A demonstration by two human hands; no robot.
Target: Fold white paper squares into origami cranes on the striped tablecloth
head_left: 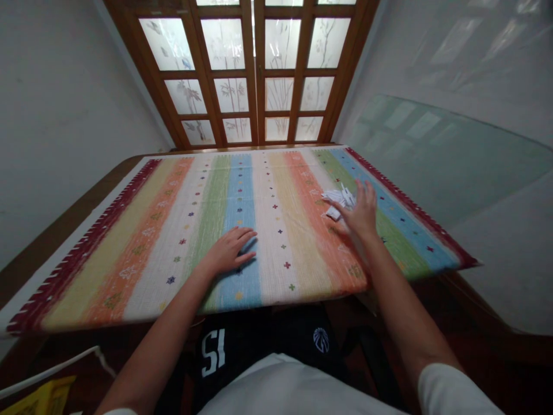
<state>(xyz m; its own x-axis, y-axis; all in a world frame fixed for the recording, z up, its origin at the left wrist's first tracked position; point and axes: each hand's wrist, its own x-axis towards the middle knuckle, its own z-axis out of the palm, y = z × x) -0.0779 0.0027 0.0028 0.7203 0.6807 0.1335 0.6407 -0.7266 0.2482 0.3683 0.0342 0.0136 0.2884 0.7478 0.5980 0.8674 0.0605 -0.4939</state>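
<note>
The white bundle (339,198) lies right of centre in the frame, on the cloth (276,276), mostly over the orange stripe and the pale one beside it. The right hand (362,218) is far the nearer: it comes up from the lower right, and its fingers stand just to the right of the bundle while the thumb reaches along the bundle's near side. So the bundle sits to the left of the fingers and beyond the thumb, across the mouth of the spread hand. Those fingers are parted and curved, not closed around anything; whether the thumb touches the bundle or is only in front of it, I cannot tell.

The bundle looks like folded cord with small stiff pieces. It has no single clear long axis: the cord part runs roughly from left to right, a narrow piece juts toward the upper right, and a small block points to the lower left, close to the thumb. The fingers hide part of its right end.

The left hand (228,251) is well apart, left of centre and lower in the frame, palm down over the green and blue stripes. Its fingers are extended, pointing right, and they hold nothing. Only bare cloth separates it from the bundle.
</note>
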